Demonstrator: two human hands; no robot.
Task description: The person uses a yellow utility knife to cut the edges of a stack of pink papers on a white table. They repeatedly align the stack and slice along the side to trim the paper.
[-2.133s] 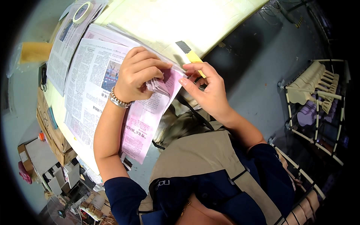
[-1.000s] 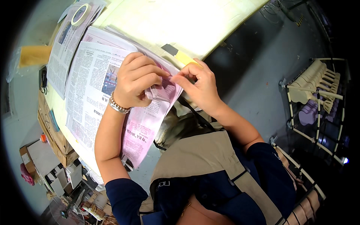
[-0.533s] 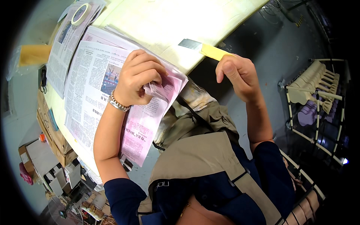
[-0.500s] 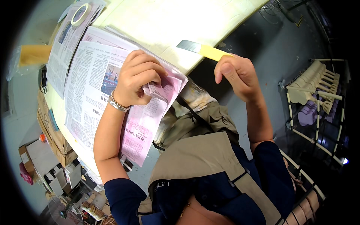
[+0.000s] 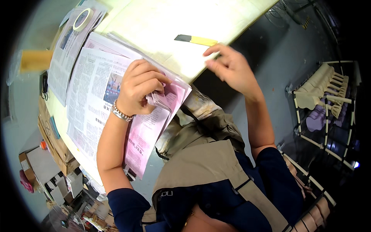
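Observation:
My left hand (image 5: 141, 87) is closed on a bunched, folded part of a pink newspaper sheet (image 5: 164, 101) at the table's near right corner. Below the hand, the rest of that sheet hangs over the edge. Beneath it lies a stack of newspapers (image 5: 91, 79) with printed columns and a small picture. A knife (image 5: 199, 40) with a yellow handle and a dark, slanted blade lies on the pale tabletop. Just off the handle end, my right hand (image 5: 231, 69) has its fingers apart and holds nothing; it is slightly blurred.
The pale table (image 5: 162, 23) ends in a slanting edge at the right. A tape roll (image 5: 90, 18) rests on more newspapers at the far left. Cardboard (image 5: 54, 143) stands by the table's left side. On the right, a pipe rack (image 5: 326, 129) bears cream and purple pieces.
My right hand has let go of the knife, which now lies on the table, farther left and away. The fingers have spread. My left hand keeps its grip on the newspaper, shifted slightly nearer.

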